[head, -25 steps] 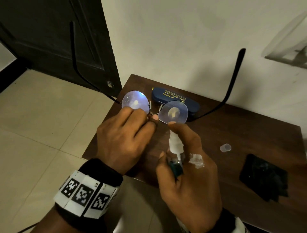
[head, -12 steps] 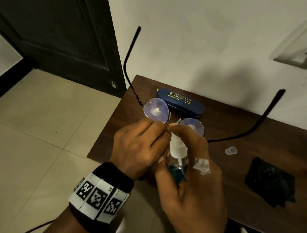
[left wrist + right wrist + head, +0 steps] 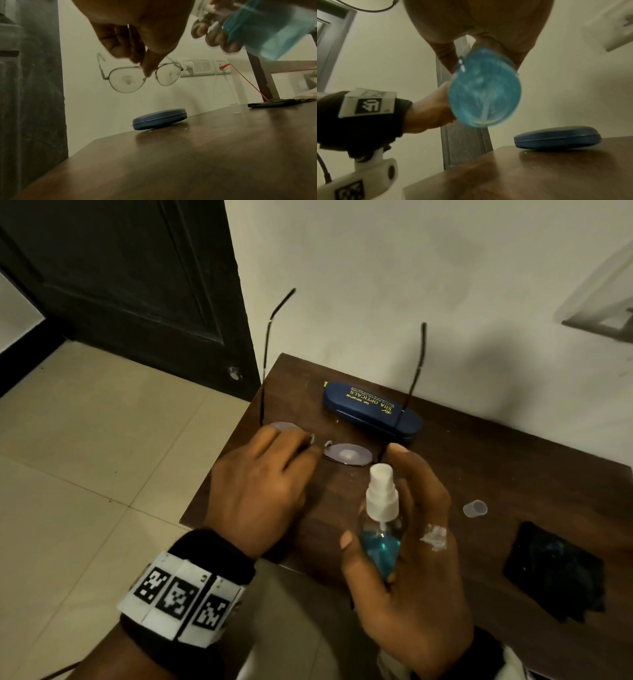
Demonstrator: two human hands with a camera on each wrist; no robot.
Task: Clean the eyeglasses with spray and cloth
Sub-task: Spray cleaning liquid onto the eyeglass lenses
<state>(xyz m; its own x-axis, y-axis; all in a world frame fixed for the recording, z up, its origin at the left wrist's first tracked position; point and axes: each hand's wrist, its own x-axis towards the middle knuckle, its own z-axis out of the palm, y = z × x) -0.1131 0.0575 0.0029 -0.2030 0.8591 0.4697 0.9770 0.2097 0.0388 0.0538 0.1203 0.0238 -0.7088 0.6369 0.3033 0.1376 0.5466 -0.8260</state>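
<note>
My left hand [image 3: 263, 481] pinches the thin-rimmed eyeglasses [image 3: 347, 454] at the bridge and holds them above the brown table [image 3: 496, 474], temples pointing up toward the wall. Both lenses show wet smears in the left wrist view, where the eyeglasses [image 3: 144, 77] hang below my thumb and fingers. My right hand [image 3: 407, 546] grips a small clear spray bottle [image 3: 380, 525] of blue liquid with a white nozzle, index finger raised beside the nozzle. The bottle's blue base [image 3: 485, 93] fills the right wrist view. A dark cloth [image 3: 555, 573] lies on the table at the right.
A blue glasses case [image 3: 371, 410] lies at the back of the table near the wall. The bottle's clear cap [image 3: 475, 508] stands between my right hand and the cloth. A dark door [image 3: 120, 275] and tiled floor are to the left.
The eyeglasses have tipped from lenses facing me to nearly flat, temples swinging upright, and moved lower toward the table. My right index finger has lifted off the nozzle.
</note>
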